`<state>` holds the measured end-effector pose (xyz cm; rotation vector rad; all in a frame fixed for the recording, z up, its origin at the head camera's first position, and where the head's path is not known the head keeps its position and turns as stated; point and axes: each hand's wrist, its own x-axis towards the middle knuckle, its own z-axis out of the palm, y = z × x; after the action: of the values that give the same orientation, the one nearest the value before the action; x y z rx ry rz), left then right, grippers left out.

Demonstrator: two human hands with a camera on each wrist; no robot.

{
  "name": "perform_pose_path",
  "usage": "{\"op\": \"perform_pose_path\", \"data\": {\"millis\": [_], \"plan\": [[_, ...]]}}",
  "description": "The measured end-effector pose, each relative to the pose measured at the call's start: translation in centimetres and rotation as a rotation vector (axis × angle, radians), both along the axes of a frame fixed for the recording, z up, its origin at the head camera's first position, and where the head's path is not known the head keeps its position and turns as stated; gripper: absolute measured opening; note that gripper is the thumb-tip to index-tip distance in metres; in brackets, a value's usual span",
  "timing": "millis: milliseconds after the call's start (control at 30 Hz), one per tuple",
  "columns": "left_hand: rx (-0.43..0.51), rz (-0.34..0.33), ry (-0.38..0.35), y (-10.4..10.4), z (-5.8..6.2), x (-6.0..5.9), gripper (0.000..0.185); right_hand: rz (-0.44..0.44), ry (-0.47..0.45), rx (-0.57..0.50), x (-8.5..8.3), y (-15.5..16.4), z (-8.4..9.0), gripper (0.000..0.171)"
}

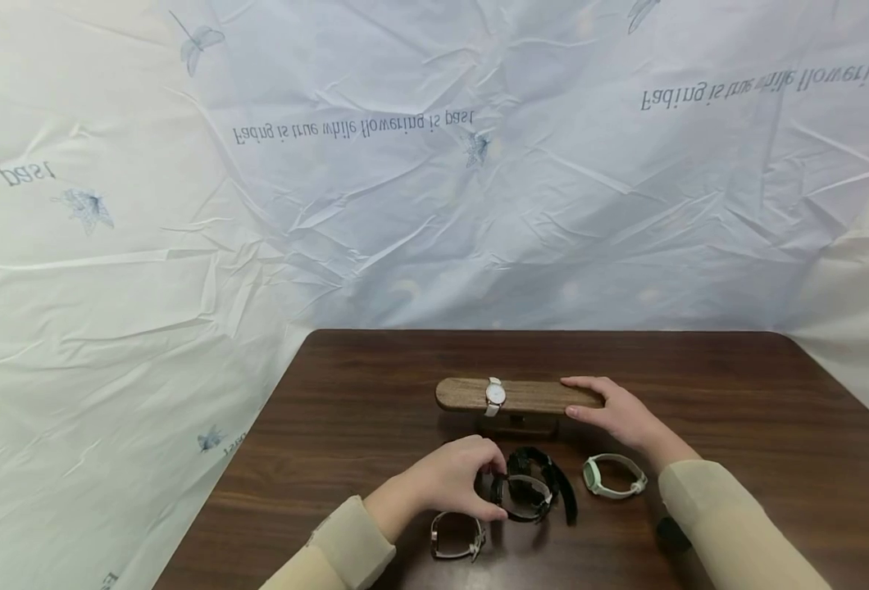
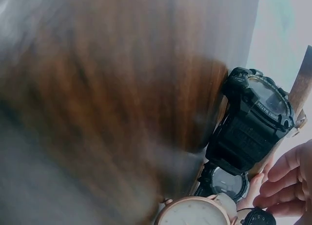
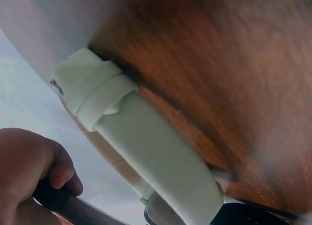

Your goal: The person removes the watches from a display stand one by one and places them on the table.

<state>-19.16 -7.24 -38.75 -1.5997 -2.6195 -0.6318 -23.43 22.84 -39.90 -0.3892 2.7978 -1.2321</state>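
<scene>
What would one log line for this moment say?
left hand: grips black watch | right hand: rests on wooden stand | white watch: on stand

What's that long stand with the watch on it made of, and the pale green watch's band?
The stand looks like brown wood with a smooth matte finish: grain streaks show along it. The pale green watch has a band that seems to be soft rubber or silicone: plain, matte and seamless in the right wrist view.

dark glossy wood surface (image 1: 737, 393); matt wooden stand (image 1: 530, 395); black plastic watch (image 2: 258, 117); smooth pale-green rubbery strap (image 3: 151, 152); creased plastic backdrop (image 1: 434, 188).
</scene>
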Motion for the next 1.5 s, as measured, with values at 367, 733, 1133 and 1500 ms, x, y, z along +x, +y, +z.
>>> {"op": "perform_pose_path", "data": {"millis": [367,733,1133,1500], "plan": [[-0.094,-0.026,-0.053,0.4,-0.2,0.1,0.038,0.001,-0.004,-0.007,0.2,0.1,0.0,0.056],[-0.126,-0.030,-0.060,0.6,-0.5,0.4,0.038,-0.005,0.005,-0.003,-0.1,0.0,-0.3,0.058],[-0.185,-0.049,-0.001,0.8,-1.0,0.7,0.039,-0.011,0.004,0.001,0.0,0.0,-0.3,0.058],[-0.251,-0.068,-0.036,1.3,-1.1,1.0,0.039,-0.013,0.015,0.012,-0.1,0.1,-0.2,0.057]]}}
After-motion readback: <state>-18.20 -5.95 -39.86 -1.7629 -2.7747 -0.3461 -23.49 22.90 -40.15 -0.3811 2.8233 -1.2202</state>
